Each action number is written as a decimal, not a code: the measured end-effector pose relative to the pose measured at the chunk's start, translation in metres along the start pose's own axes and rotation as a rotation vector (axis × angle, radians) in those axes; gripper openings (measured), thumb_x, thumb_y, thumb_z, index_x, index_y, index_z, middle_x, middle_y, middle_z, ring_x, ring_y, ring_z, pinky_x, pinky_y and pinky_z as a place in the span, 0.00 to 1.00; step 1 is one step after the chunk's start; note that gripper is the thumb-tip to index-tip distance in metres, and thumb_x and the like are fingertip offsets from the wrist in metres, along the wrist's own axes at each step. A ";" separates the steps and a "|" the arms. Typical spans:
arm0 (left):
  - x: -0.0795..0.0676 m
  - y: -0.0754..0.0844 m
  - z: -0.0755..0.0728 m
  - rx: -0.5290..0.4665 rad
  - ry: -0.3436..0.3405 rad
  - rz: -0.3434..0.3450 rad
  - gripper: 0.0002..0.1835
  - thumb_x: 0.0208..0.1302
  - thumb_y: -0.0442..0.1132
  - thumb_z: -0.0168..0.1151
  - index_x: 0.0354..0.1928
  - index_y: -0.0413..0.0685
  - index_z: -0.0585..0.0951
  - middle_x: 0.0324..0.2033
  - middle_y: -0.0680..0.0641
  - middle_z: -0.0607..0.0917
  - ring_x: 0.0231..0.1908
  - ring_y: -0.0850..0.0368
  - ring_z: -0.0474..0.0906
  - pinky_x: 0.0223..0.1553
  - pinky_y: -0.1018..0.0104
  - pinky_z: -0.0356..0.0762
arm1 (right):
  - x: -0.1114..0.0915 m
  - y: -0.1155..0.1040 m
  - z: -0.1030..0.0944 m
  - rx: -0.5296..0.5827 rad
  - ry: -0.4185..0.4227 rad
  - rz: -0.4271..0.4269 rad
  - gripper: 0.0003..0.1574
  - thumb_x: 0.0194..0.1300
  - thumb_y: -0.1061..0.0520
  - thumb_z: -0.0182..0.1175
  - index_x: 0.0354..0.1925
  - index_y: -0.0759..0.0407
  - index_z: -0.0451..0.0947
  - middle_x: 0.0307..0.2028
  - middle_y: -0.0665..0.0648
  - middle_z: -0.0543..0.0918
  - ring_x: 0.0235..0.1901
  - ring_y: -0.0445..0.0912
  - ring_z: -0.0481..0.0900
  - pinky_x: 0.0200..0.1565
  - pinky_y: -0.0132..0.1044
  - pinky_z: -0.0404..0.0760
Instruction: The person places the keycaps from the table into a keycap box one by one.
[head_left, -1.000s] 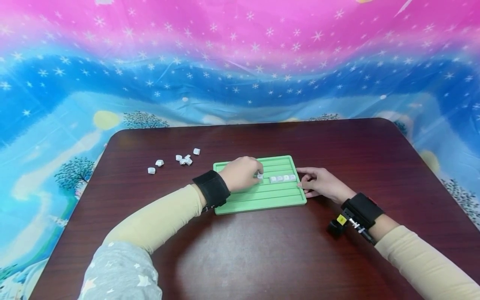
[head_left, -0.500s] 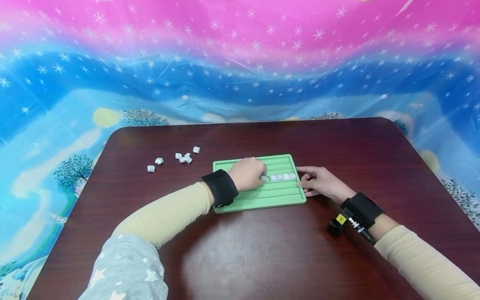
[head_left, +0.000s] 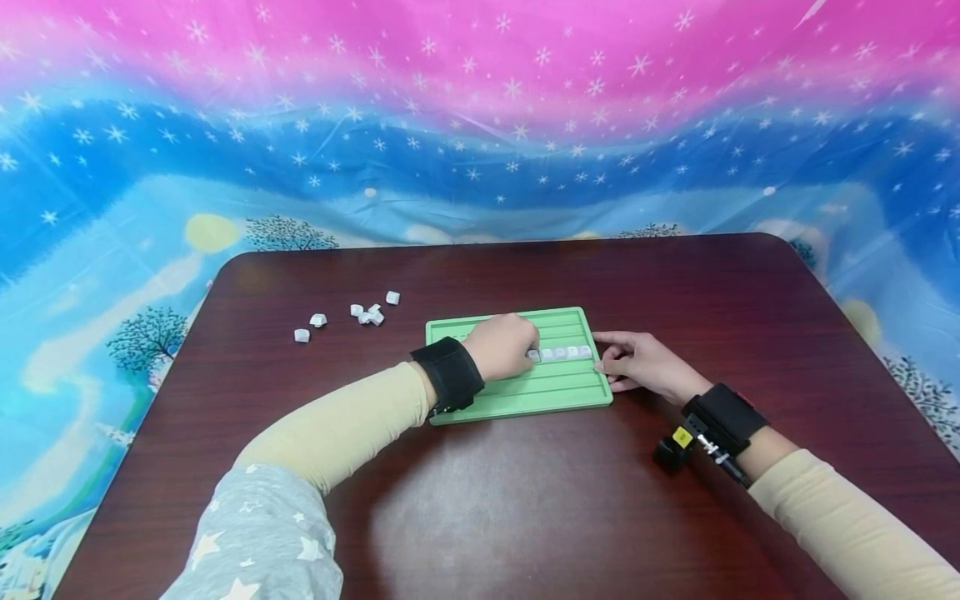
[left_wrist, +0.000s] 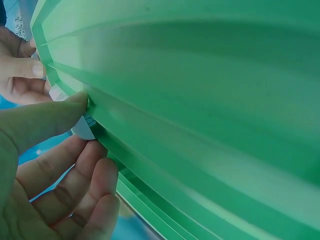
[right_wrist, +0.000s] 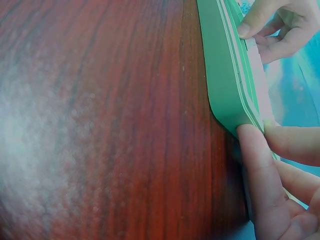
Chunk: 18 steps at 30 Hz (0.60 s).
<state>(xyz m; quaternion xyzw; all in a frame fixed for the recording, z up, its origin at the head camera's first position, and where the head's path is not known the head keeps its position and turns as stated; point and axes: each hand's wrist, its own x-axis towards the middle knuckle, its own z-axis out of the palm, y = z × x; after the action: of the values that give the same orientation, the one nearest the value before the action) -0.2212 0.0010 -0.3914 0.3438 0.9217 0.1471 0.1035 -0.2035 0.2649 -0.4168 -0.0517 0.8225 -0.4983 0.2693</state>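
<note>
Keycap (left_wrist: 84, 130) with unreadable blue marking is pinched by left hand (head_left: 504, 348); right hand (head_left: 647, 367) grips tray (head_left: 543, 396).

Left hand (head_left: 504, 346) has slid right along the tray (head_left: 551, 403) over the last second, bringing the cap (head_left: 533, 356) it's pinching with it. A second ago there was an obvious gap between that cap and the row (head_left: 566, 353) of four, half a second ago just a sliver, and now it looks pretty much closed. Wristband (head_left: 448, 373) and sleeve (head_left: 337, 425) shifted right too.
</note>
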 end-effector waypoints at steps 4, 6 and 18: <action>0.000 0.000 -0.001 -0.019 -0.004 0.005 0.10 0.65 0.29 0.64 0.27 0.49 0.85 0.22 0.56 0.71 0.22 0.62 0.55 0.26 0.69 0.58 | -0.001 -0.001 0.000 -0.004 -0.002 0.004 0.43 0.74 0.65 0.60 0.79 0.68 0.52 0.42 0.64 0.74 0.39 0.47 0.83 0.41 0.38 0.86; -0.001 -0.001 -0.002 -0.033 -0.003 0.006 0.11 0.65 0.30 0.64 0.25 0.50 0.84 0.20 0.57 0.69 0.22 0.62 0.54 0.26 0.69 0.57 | -0.001 -0.001 0.000 -0.007 -0.004 0.004 0.43 0.74 0.65 0.60 0.79 0.68 0.52 0.42 0.64 0.74 0.39 0.47 0.83 0.41 0.38 0.86; 0.000 0.002 -0.003 -0.002 -0.013 -0.010 0.15 0.68 0.33 0.65 0.22 0.51 0.79 0.18 0.56 0.63 0.21 0.62 0.54 0.24 0.69 0.55 | -0.003 -0.004 0.000 0.001 -0.010 -0.009 0.43 0.74 0.64 0.60 0.79 0.69 0.51 0.42 0.64 0.75 0.38 0.46 0.83 0.41 0.37 0.86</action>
<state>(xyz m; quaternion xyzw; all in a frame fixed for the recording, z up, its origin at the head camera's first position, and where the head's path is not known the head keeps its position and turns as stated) -0.2212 0.0018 -0.3877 0.3401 0.9225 0.1452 0.1106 -0.2016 0.2637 -0.4126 -0.0577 0.8205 -0.4997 0.2714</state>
